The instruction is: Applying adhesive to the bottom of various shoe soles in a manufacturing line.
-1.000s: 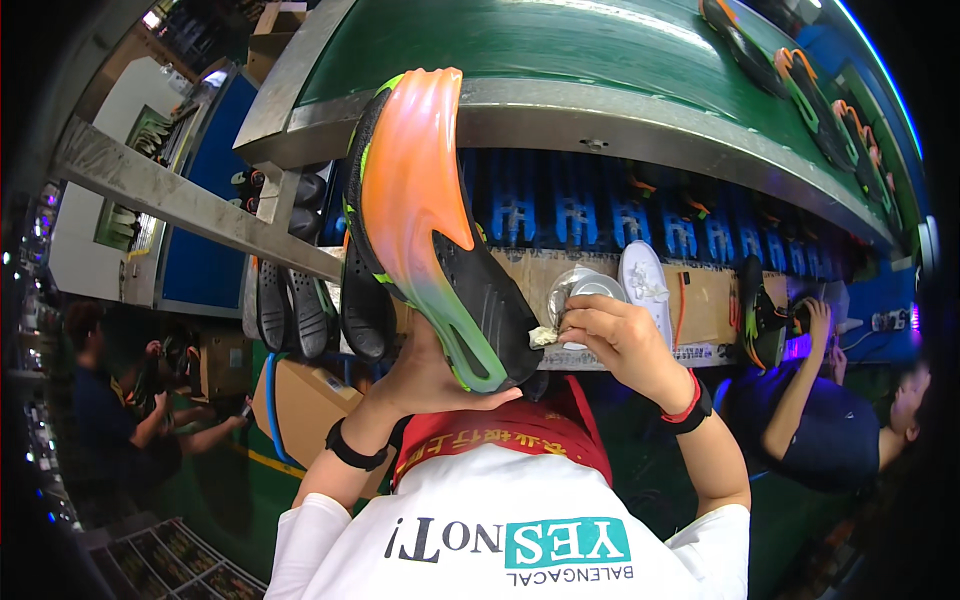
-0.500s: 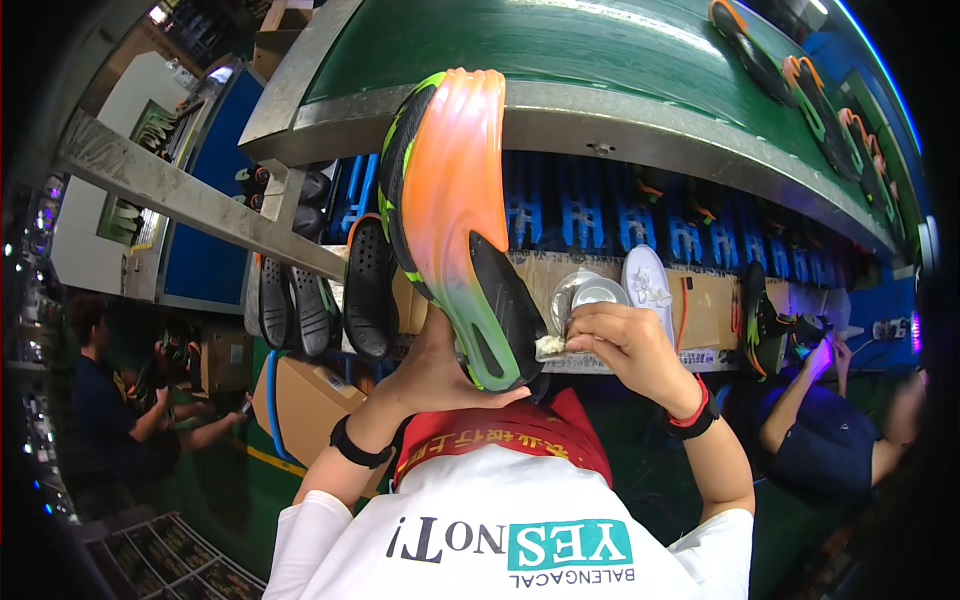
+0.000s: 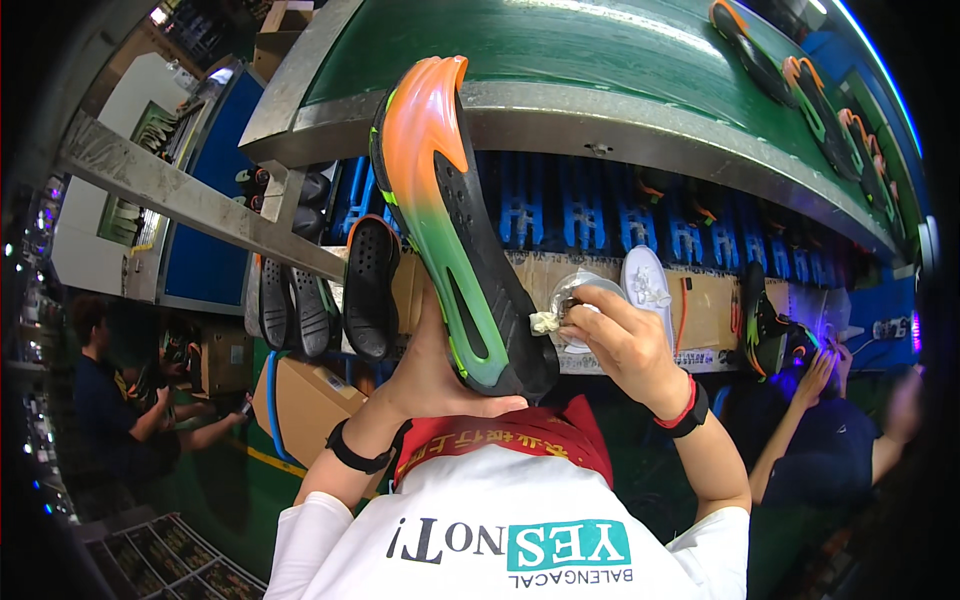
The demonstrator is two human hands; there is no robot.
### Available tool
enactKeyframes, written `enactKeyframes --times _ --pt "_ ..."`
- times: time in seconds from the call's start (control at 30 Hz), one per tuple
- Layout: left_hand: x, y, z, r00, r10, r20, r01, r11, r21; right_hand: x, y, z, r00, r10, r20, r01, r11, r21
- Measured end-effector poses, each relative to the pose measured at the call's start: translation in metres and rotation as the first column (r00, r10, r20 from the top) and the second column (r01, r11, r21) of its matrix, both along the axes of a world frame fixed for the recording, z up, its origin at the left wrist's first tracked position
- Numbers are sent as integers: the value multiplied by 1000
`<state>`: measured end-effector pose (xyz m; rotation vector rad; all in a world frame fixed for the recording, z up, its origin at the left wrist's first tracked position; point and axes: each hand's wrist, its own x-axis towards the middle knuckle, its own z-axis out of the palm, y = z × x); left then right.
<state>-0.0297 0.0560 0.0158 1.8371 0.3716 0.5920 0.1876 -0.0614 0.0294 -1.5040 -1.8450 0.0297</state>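
Note:
My left hand (image 3: 428, 368) is closed around the lower end of a shoe sole (image 3: 415, 185), held upright and tilted slightly left. Its side wall fades from orange to green, and its black face has small holes. Between the fingertips of my right hand (image 3: 632, 348) is a small off-white wad (image 3: 543, 322), like crumpled cloth or tissue. The wad is close beside the black lower part of the sole; I cannot tell whether they touch. Just behind my right fingers sits a round, shallow dish (image 3: 577, 283), partly hidden by them.
A white sole (image 3: 642, 268) with white scraps on it lies right of the dish, on a cardboard-covered ledge (image 3: 700, 312). Black soles (image 3: 372, 290) stand at left. Beyond runs a green conveyor (image 3: 560, 55) with a metal edge. Co-workers (image 3: 815, 440) are at right and left.
The sole has turned and its top end has shifted left, so more of its black holed face shows. My right hand has risen slightly, and the wad has moved a little up and left.

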Motion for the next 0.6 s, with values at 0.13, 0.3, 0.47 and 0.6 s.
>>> enactKeyframes --times 0.13,0.3,0.47,0.6 --pt "0 0 2 1000 -27 5 27 999 -25 -1 6 2 1000 -12 -17 13 998 62" --pt "1 1 2 999 -37 11 37 998 -47 -2 14 5 999 -33 -23 35 994 100" --pt "-1 5 2 999 -51 5 52 998 -45 -1 21 7 998 -57 -32 61 987 150" --pt "-4 7 0 998 -57 -22 56 998 -38 -3 23 11 995 -87 -52 94 981 168"
